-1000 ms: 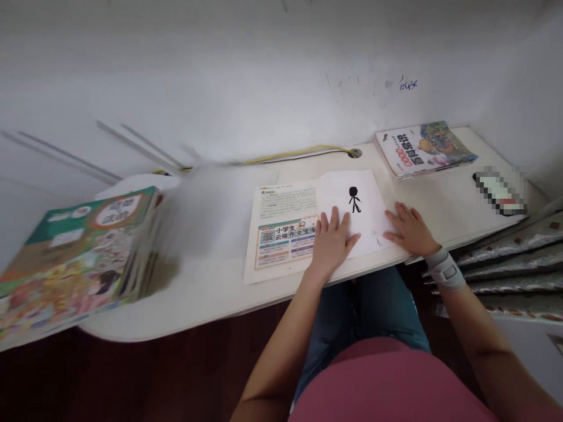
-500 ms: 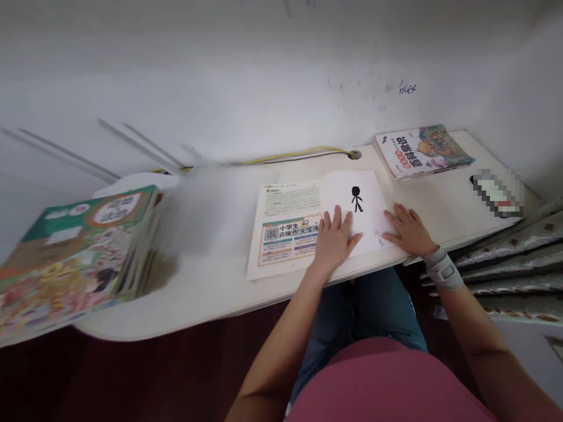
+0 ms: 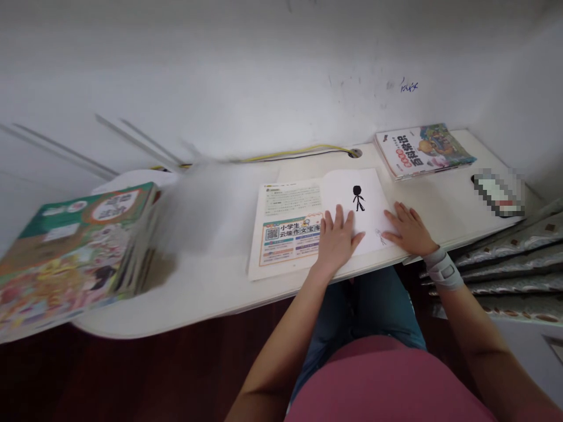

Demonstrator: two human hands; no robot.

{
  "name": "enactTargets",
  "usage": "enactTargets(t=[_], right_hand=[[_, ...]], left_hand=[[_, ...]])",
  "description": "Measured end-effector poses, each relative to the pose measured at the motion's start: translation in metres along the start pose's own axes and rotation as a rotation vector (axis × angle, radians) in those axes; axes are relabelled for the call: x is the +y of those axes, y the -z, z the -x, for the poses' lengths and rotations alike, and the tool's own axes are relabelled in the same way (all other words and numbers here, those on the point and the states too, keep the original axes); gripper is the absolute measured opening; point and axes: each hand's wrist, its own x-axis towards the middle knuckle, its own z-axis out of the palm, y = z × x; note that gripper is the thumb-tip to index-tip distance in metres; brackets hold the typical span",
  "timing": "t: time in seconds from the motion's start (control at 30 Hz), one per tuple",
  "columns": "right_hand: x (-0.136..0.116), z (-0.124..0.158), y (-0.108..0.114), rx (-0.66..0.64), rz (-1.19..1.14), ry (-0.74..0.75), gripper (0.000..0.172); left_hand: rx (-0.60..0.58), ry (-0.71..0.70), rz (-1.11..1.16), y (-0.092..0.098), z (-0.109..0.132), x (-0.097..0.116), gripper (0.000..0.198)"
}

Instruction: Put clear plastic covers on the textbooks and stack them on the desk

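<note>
Left hand [image 3: 336, 239]: I spread it flat on the open book [image 3: 308, 212].
Right hand [image 3: 410, 231]: spread at the book's right edge.

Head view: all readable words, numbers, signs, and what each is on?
"小学生 云端作文宝库": open book's left page
"百科常识": top book of the right-hand stack, cover turned
Unreadable:
small print and the QR code, left page: too small
green-topped book: title blurred
blue scribble, wall: unclear
pixelated object: obscured
</note>
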Motion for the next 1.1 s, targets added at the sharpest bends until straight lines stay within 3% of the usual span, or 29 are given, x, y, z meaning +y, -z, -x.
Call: enactTargets(t=[1.1], right_hand=[[0.006, -0.003, -0.006, -0.003, -0.025, 0.013, 0.075]], left_hand=[[-0.032, 0.011, 0.049, -0.002, -0.017, 0.029, 0.074]])
